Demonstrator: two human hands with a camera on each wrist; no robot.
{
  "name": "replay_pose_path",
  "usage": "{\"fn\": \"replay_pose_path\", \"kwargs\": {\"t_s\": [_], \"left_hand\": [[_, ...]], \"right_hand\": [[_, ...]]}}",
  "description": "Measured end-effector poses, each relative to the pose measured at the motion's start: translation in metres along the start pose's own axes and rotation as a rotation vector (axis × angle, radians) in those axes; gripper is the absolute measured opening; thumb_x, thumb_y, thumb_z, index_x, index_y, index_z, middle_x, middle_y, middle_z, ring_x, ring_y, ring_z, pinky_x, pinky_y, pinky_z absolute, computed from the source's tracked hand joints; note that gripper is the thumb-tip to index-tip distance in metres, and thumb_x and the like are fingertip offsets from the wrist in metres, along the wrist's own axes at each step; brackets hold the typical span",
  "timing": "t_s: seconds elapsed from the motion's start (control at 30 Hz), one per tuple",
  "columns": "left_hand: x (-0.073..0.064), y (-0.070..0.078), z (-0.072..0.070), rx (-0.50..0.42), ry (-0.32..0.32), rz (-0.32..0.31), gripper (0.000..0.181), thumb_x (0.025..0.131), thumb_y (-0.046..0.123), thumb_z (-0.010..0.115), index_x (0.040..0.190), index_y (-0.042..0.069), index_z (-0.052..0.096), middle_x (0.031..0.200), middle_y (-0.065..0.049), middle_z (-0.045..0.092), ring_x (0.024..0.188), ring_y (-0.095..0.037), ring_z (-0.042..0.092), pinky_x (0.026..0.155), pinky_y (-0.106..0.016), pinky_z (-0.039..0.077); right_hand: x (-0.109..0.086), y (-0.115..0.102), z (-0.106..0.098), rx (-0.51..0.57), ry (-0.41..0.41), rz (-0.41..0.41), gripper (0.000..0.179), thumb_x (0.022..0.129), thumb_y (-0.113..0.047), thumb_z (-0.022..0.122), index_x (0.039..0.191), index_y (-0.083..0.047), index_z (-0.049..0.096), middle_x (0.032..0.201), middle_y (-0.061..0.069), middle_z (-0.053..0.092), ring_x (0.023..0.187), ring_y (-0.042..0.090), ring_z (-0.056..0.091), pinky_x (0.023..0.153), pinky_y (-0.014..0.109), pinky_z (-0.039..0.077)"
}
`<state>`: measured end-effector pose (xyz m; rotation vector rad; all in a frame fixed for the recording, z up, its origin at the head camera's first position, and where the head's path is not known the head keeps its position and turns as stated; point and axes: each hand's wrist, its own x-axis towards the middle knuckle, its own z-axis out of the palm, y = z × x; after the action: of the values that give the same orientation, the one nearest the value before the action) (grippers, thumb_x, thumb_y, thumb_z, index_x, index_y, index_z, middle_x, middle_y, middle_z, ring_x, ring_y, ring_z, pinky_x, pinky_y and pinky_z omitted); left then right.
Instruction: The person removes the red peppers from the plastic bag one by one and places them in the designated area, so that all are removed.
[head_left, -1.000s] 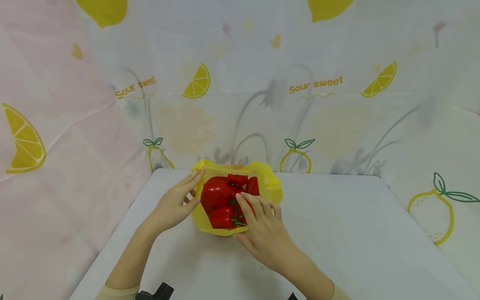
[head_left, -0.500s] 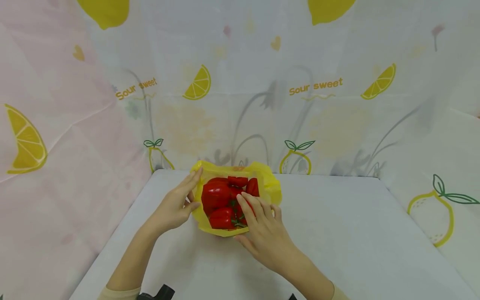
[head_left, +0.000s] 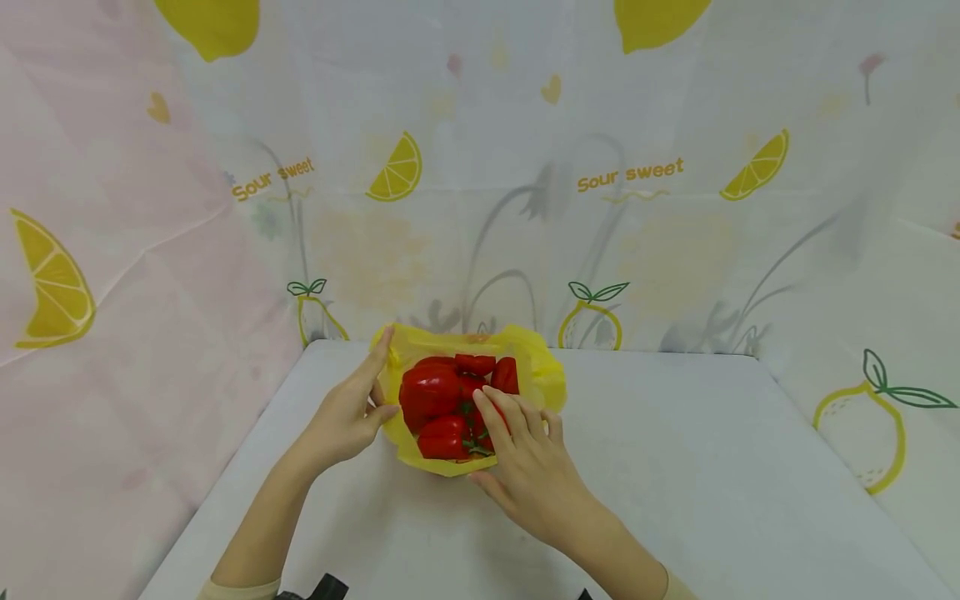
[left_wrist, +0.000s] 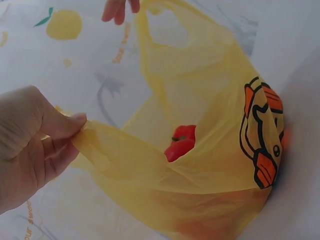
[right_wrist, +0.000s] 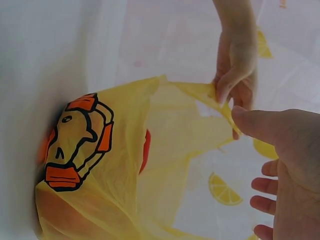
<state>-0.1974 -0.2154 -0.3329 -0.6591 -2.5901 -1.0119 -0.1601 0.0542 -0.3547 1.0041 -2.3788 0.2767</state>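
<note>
In the head view a yellow plastic bag [head_left: 547, 379] stands at mid-table with its mouth facing up. Several red bell peppers [head_left: 430, 392] with green stems fill it. At the bag's left rim is my left hand [head_left: 347, 417]; the left wrist view shows its thumb and fingers [left_wrist: 47, 145] pinching the plastic. My right hand [head_left: 534, 467] hovers over the right side of the mouth, hiding part of the peppers. Seen from the right wrist, that right hand [right_wrist: 290, 170] has its thumb apart from loosely bent fingers, with nothing gripped between them.
A white table [head_left: 690, 467] lies under the bag. Lemon-printed cloth [head_left: 480, 167] hangs behind it and on both sides. An orange and black cartoon print [left_wrist: 265, 132] marks the bag's side. Dark strap-like pieces [head_left: 327, 586] show at the bottom edge.
My left hand has shifted slightly left, drawing the bag's left rim outward so the mouth looks wider. The right hand has hardly moved.
</note>
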Motion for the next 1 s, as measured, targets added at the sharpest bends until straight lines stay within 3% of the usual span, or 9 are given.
{"fn": "replay_pose_path", "kwargs": {"t_s": [0.3,0.4,0.47,0.53,0.63,0.77,1.0], "left_hand": [[0.0001,-0.0004,0.0006,0.028,0.019,0.005,0.099,0.079,-0.010,0.071,0.156,0.013,0.012,0.079,0.002,0.052,0.067,-0.009,0.050,0.066,-0.027,0.052],[-0.0004,-0.0001,0.0009,0.054,0.020,-0.014,0.100,0.080,-0.009,0.071,0.156,0.016,0.011,0.115,-0.007,0.059,0.077,-0.013,0.054,0.071,-0.029,0.054],[-0.0005,0.0000,0.0008,0.060,0.018,-0.020,0.101,0.080,-0.009,0.071,0.156,0.018,0.010,0.143,-0.010,0.045,0.090,-0.018,0.058,0.076,-0.033,0.055],[-0.0003,-0.0004,0.0007,0.045,0.009,-0.016,0.100,0.081,-0.009,0.070,0.156,0.018,0.009,0.157,-0.009,0.025,0.108,-0.027,0.057,0.084,-0.038,0.053],[0.0003,-0.0013,0.0004,0.025,-0.007,-0.006,0.098,0.082,-0.008,0.069,0.156,0.016,0.008,0.160,-0.005,0.016,0.132,-0.034,0.040,0.100,-0.046,0.041],[0.0016,-0.0023,-0.0001,0.033,-0.010,-0.003,0.095,0.083,-0.005,0.070,0.156,0.014,0.011,0.160,0.000,0.013,0.142,-0.033,0.022,0.109,-0.052,0.026],[0.0029,-0.0051,-0.0003,0.029,0.000,0.024,0.095,0.083,-0.004,0.070,0.156,0.014,0.011,0.160,0.000,0.013,0.143,-0.031,0.020,0.109,-0.052,0.025]], "right_hand": [[-0.0006,0.0005,0.0006,0.007,0.015,-0.002,0.093,0.080,-0.038,0.077,0.150,-0.004,0.026,0.149,0.011,0.030,0.127,0.027,0.031,0.090,0.043,0.028],[-0.0008,0.0008,0.0006,0.008,0.009,0.002,0.094,0.080,-0.039,0.076,0.151,-0.005,0.025,0.150,0.010,0.029,0.128,0.027,0.031,0.091,0.043,0.028],[-0.0009,0.0008,0.0004,0.011,0.002,0.006,0.095,0.080,-0.040,0.076,0.151,-0.005,0.024,0.150,0.010,0.029,0.128,0.026,0.030,0.092,0.043,0.028],[-0.0010,0.0007,0.0001,0.011,-0.007,0.012,0.095,0.080,-0.040,0.076,0.151,-0.005,0.023,0.150,0.010,0.028,0.128,0.026,0.030,0.092,0.043,0.027],[-0.0008,0.0006,0.0000,0.011,-0.018,0.018,0.095,0.080,-0.040,0.076,0.151,-0.006,0.023,0.151,0.010,0.027,0.129,0.026,0.029,0.092,0.043,0.027],[-0.0006,0.0006,-0.0001,0.007,-0.029,0.024,0.096,0.081,-0.040,0.076,0.152,-0.006,0.022,0.152,0.009,0.025,0.130,0.026,0.028,0.092,0.043,0.027],[0.0051,0.0042,0.0016,-0.010,-0.021,-0.014,0.091,0.080,-0.034,0.078,0.148,0.001,0.028,0.149,0.014,0.030,0.132,0.029,0.031,0.104,0.042,0.030]]}}
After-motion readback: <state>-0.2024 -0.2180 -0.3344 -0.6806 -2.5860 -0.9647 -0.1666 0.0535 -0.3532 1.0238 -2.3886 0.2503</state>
